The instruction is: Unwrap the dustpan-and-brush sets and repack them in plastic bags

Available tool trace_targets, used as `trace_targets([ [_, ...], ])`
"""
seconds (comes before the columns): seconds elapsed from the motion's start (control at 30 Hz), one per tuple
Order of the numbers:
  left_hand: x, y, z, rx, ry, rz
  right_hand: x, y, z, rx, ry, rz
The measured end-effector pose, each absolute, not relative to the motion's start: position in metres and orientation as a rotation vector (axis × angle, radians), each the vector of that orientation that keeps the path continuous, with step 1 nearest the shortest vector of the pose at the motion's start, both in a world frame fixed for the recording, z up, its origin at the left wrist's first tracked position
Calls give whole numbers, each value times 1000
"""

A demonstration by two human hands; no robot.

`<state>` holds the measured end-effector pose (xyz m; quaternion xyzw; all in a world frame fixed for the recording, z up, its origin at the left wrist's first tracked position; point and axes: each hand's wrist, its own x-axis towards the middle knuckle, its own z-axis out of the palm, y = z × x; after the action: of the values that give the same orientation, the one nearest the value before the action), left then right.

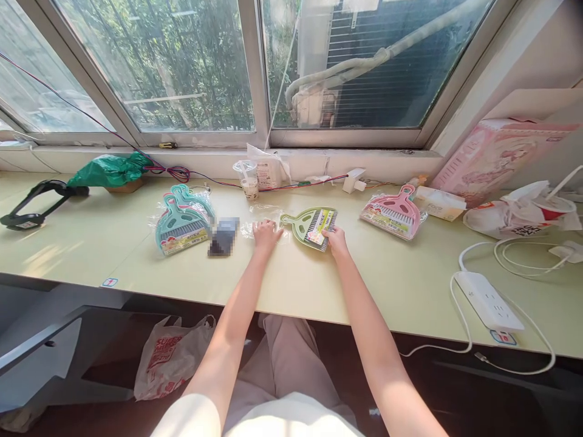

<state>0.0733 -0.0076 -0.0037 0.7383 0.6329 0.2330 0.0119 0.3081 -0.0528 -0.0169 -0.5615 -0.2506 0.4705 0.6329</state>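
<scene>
- On the pale green table (296,291), in front of the person, the green dustpan set (303,227) lies with its handle toward the left hand (267,235).
- The right hand (337,241) grasps its right edge, with the thumb over the label; the fingers beneath are partly hidden.
- The left hand is beside the handle tip, its fingers bent upon clear plastic wrap (262,213). I cannot tell if they pinch it, or if they touch the handle.
- To the left are teal dustpan sets (182,226) in shiny wrapping; they overlap, so their number is not certain. Just beside them, a dark object (224,237) is covered by pixel blocks and cannot be recognised.
- To the right lies a pink dustpan set (395,212), also wrapped, its label too small to read.
- Near the window, a cup (248,181) partly hides a white paper bag (269,169).
- At the right edge, a white plug (571,250) is cut off.
</scene>
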Motion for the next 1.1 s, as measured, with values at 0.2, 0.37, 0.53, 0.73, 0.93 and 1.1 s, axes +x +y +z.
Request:
trace_targets([
  [0.2,72,-6,-5,2220,1911,886,307,-55,-10,-1254,-524,1088],
  [0.37,72,-6,-3,2134,1839,1132,297,-60,-1,-1169,-595,1216],
  [0.53,77,-10,1,2227,1641,1311,286,-64,1,-1086,-730,1255],
  [0.73,92,-22,6,2387,1248,1244,264,-64,-7,-998,-668,1112],
  [0.93,97,-30,20,1938,1522,1751,256,-61,-12,-913,-559,1099],
  [1.1,85,-14,25,893,1314,1690,254,-61,-10,-878,-547,1080],
])
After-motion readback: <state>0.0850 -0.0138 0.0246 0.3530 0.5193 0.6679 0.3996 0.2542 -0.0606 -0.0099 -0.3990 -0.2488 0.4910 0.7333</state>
